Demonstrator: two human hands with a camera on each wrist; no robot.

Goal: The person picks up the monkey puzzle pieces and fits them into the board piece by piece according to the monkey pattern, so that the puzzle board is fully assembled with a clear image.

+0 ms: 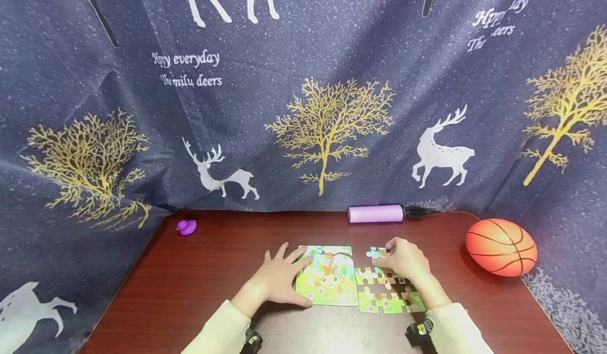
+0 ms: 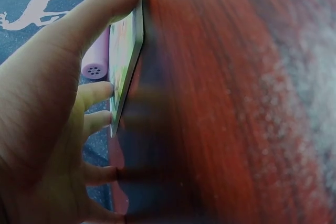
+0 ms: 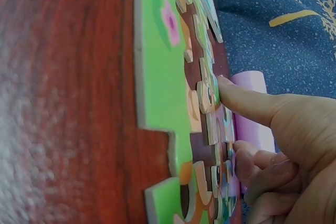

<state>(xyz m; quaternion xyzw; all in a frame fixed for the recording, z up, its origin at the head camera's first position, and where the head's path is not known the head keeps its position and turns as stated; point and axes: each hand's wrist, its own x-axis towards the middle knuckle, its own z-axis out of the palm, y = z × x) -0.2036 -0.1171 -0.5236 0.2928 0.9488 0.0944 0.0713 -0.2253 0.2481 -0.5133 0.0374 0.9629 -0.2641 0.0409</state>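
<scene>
My left hand (image 1: 280, 279) lies spread at the left side of a square picture board (image 1: 327, 276) showing a monkey hanging from a branch. Its thumb touches the near edge, and some fingertips rest on the upper left, as the left wrist view also shows. To the right of the board, several loose jigsaw pieces (image 3: 163, 77) lie roughly in rows, with gaps between them. My right hand (image 1: 407, 260) pinches a jigsaw piece (image 1: 374, 252) at the far end of these rows, between thumb and curled fingers. Part of that piece is hidden by the hand.
At the back of the brown table (image 1: 227, 259) lies a purple hand pump (image 1: 375, 214) with a black end. An orange ball (image 1: 501, 247) stands at the right edge. A small purple duck (image 1: 187, 227) sits at the far left. Behind hangs a blue patterned cloth (image 1: 265, 69).
</scene>
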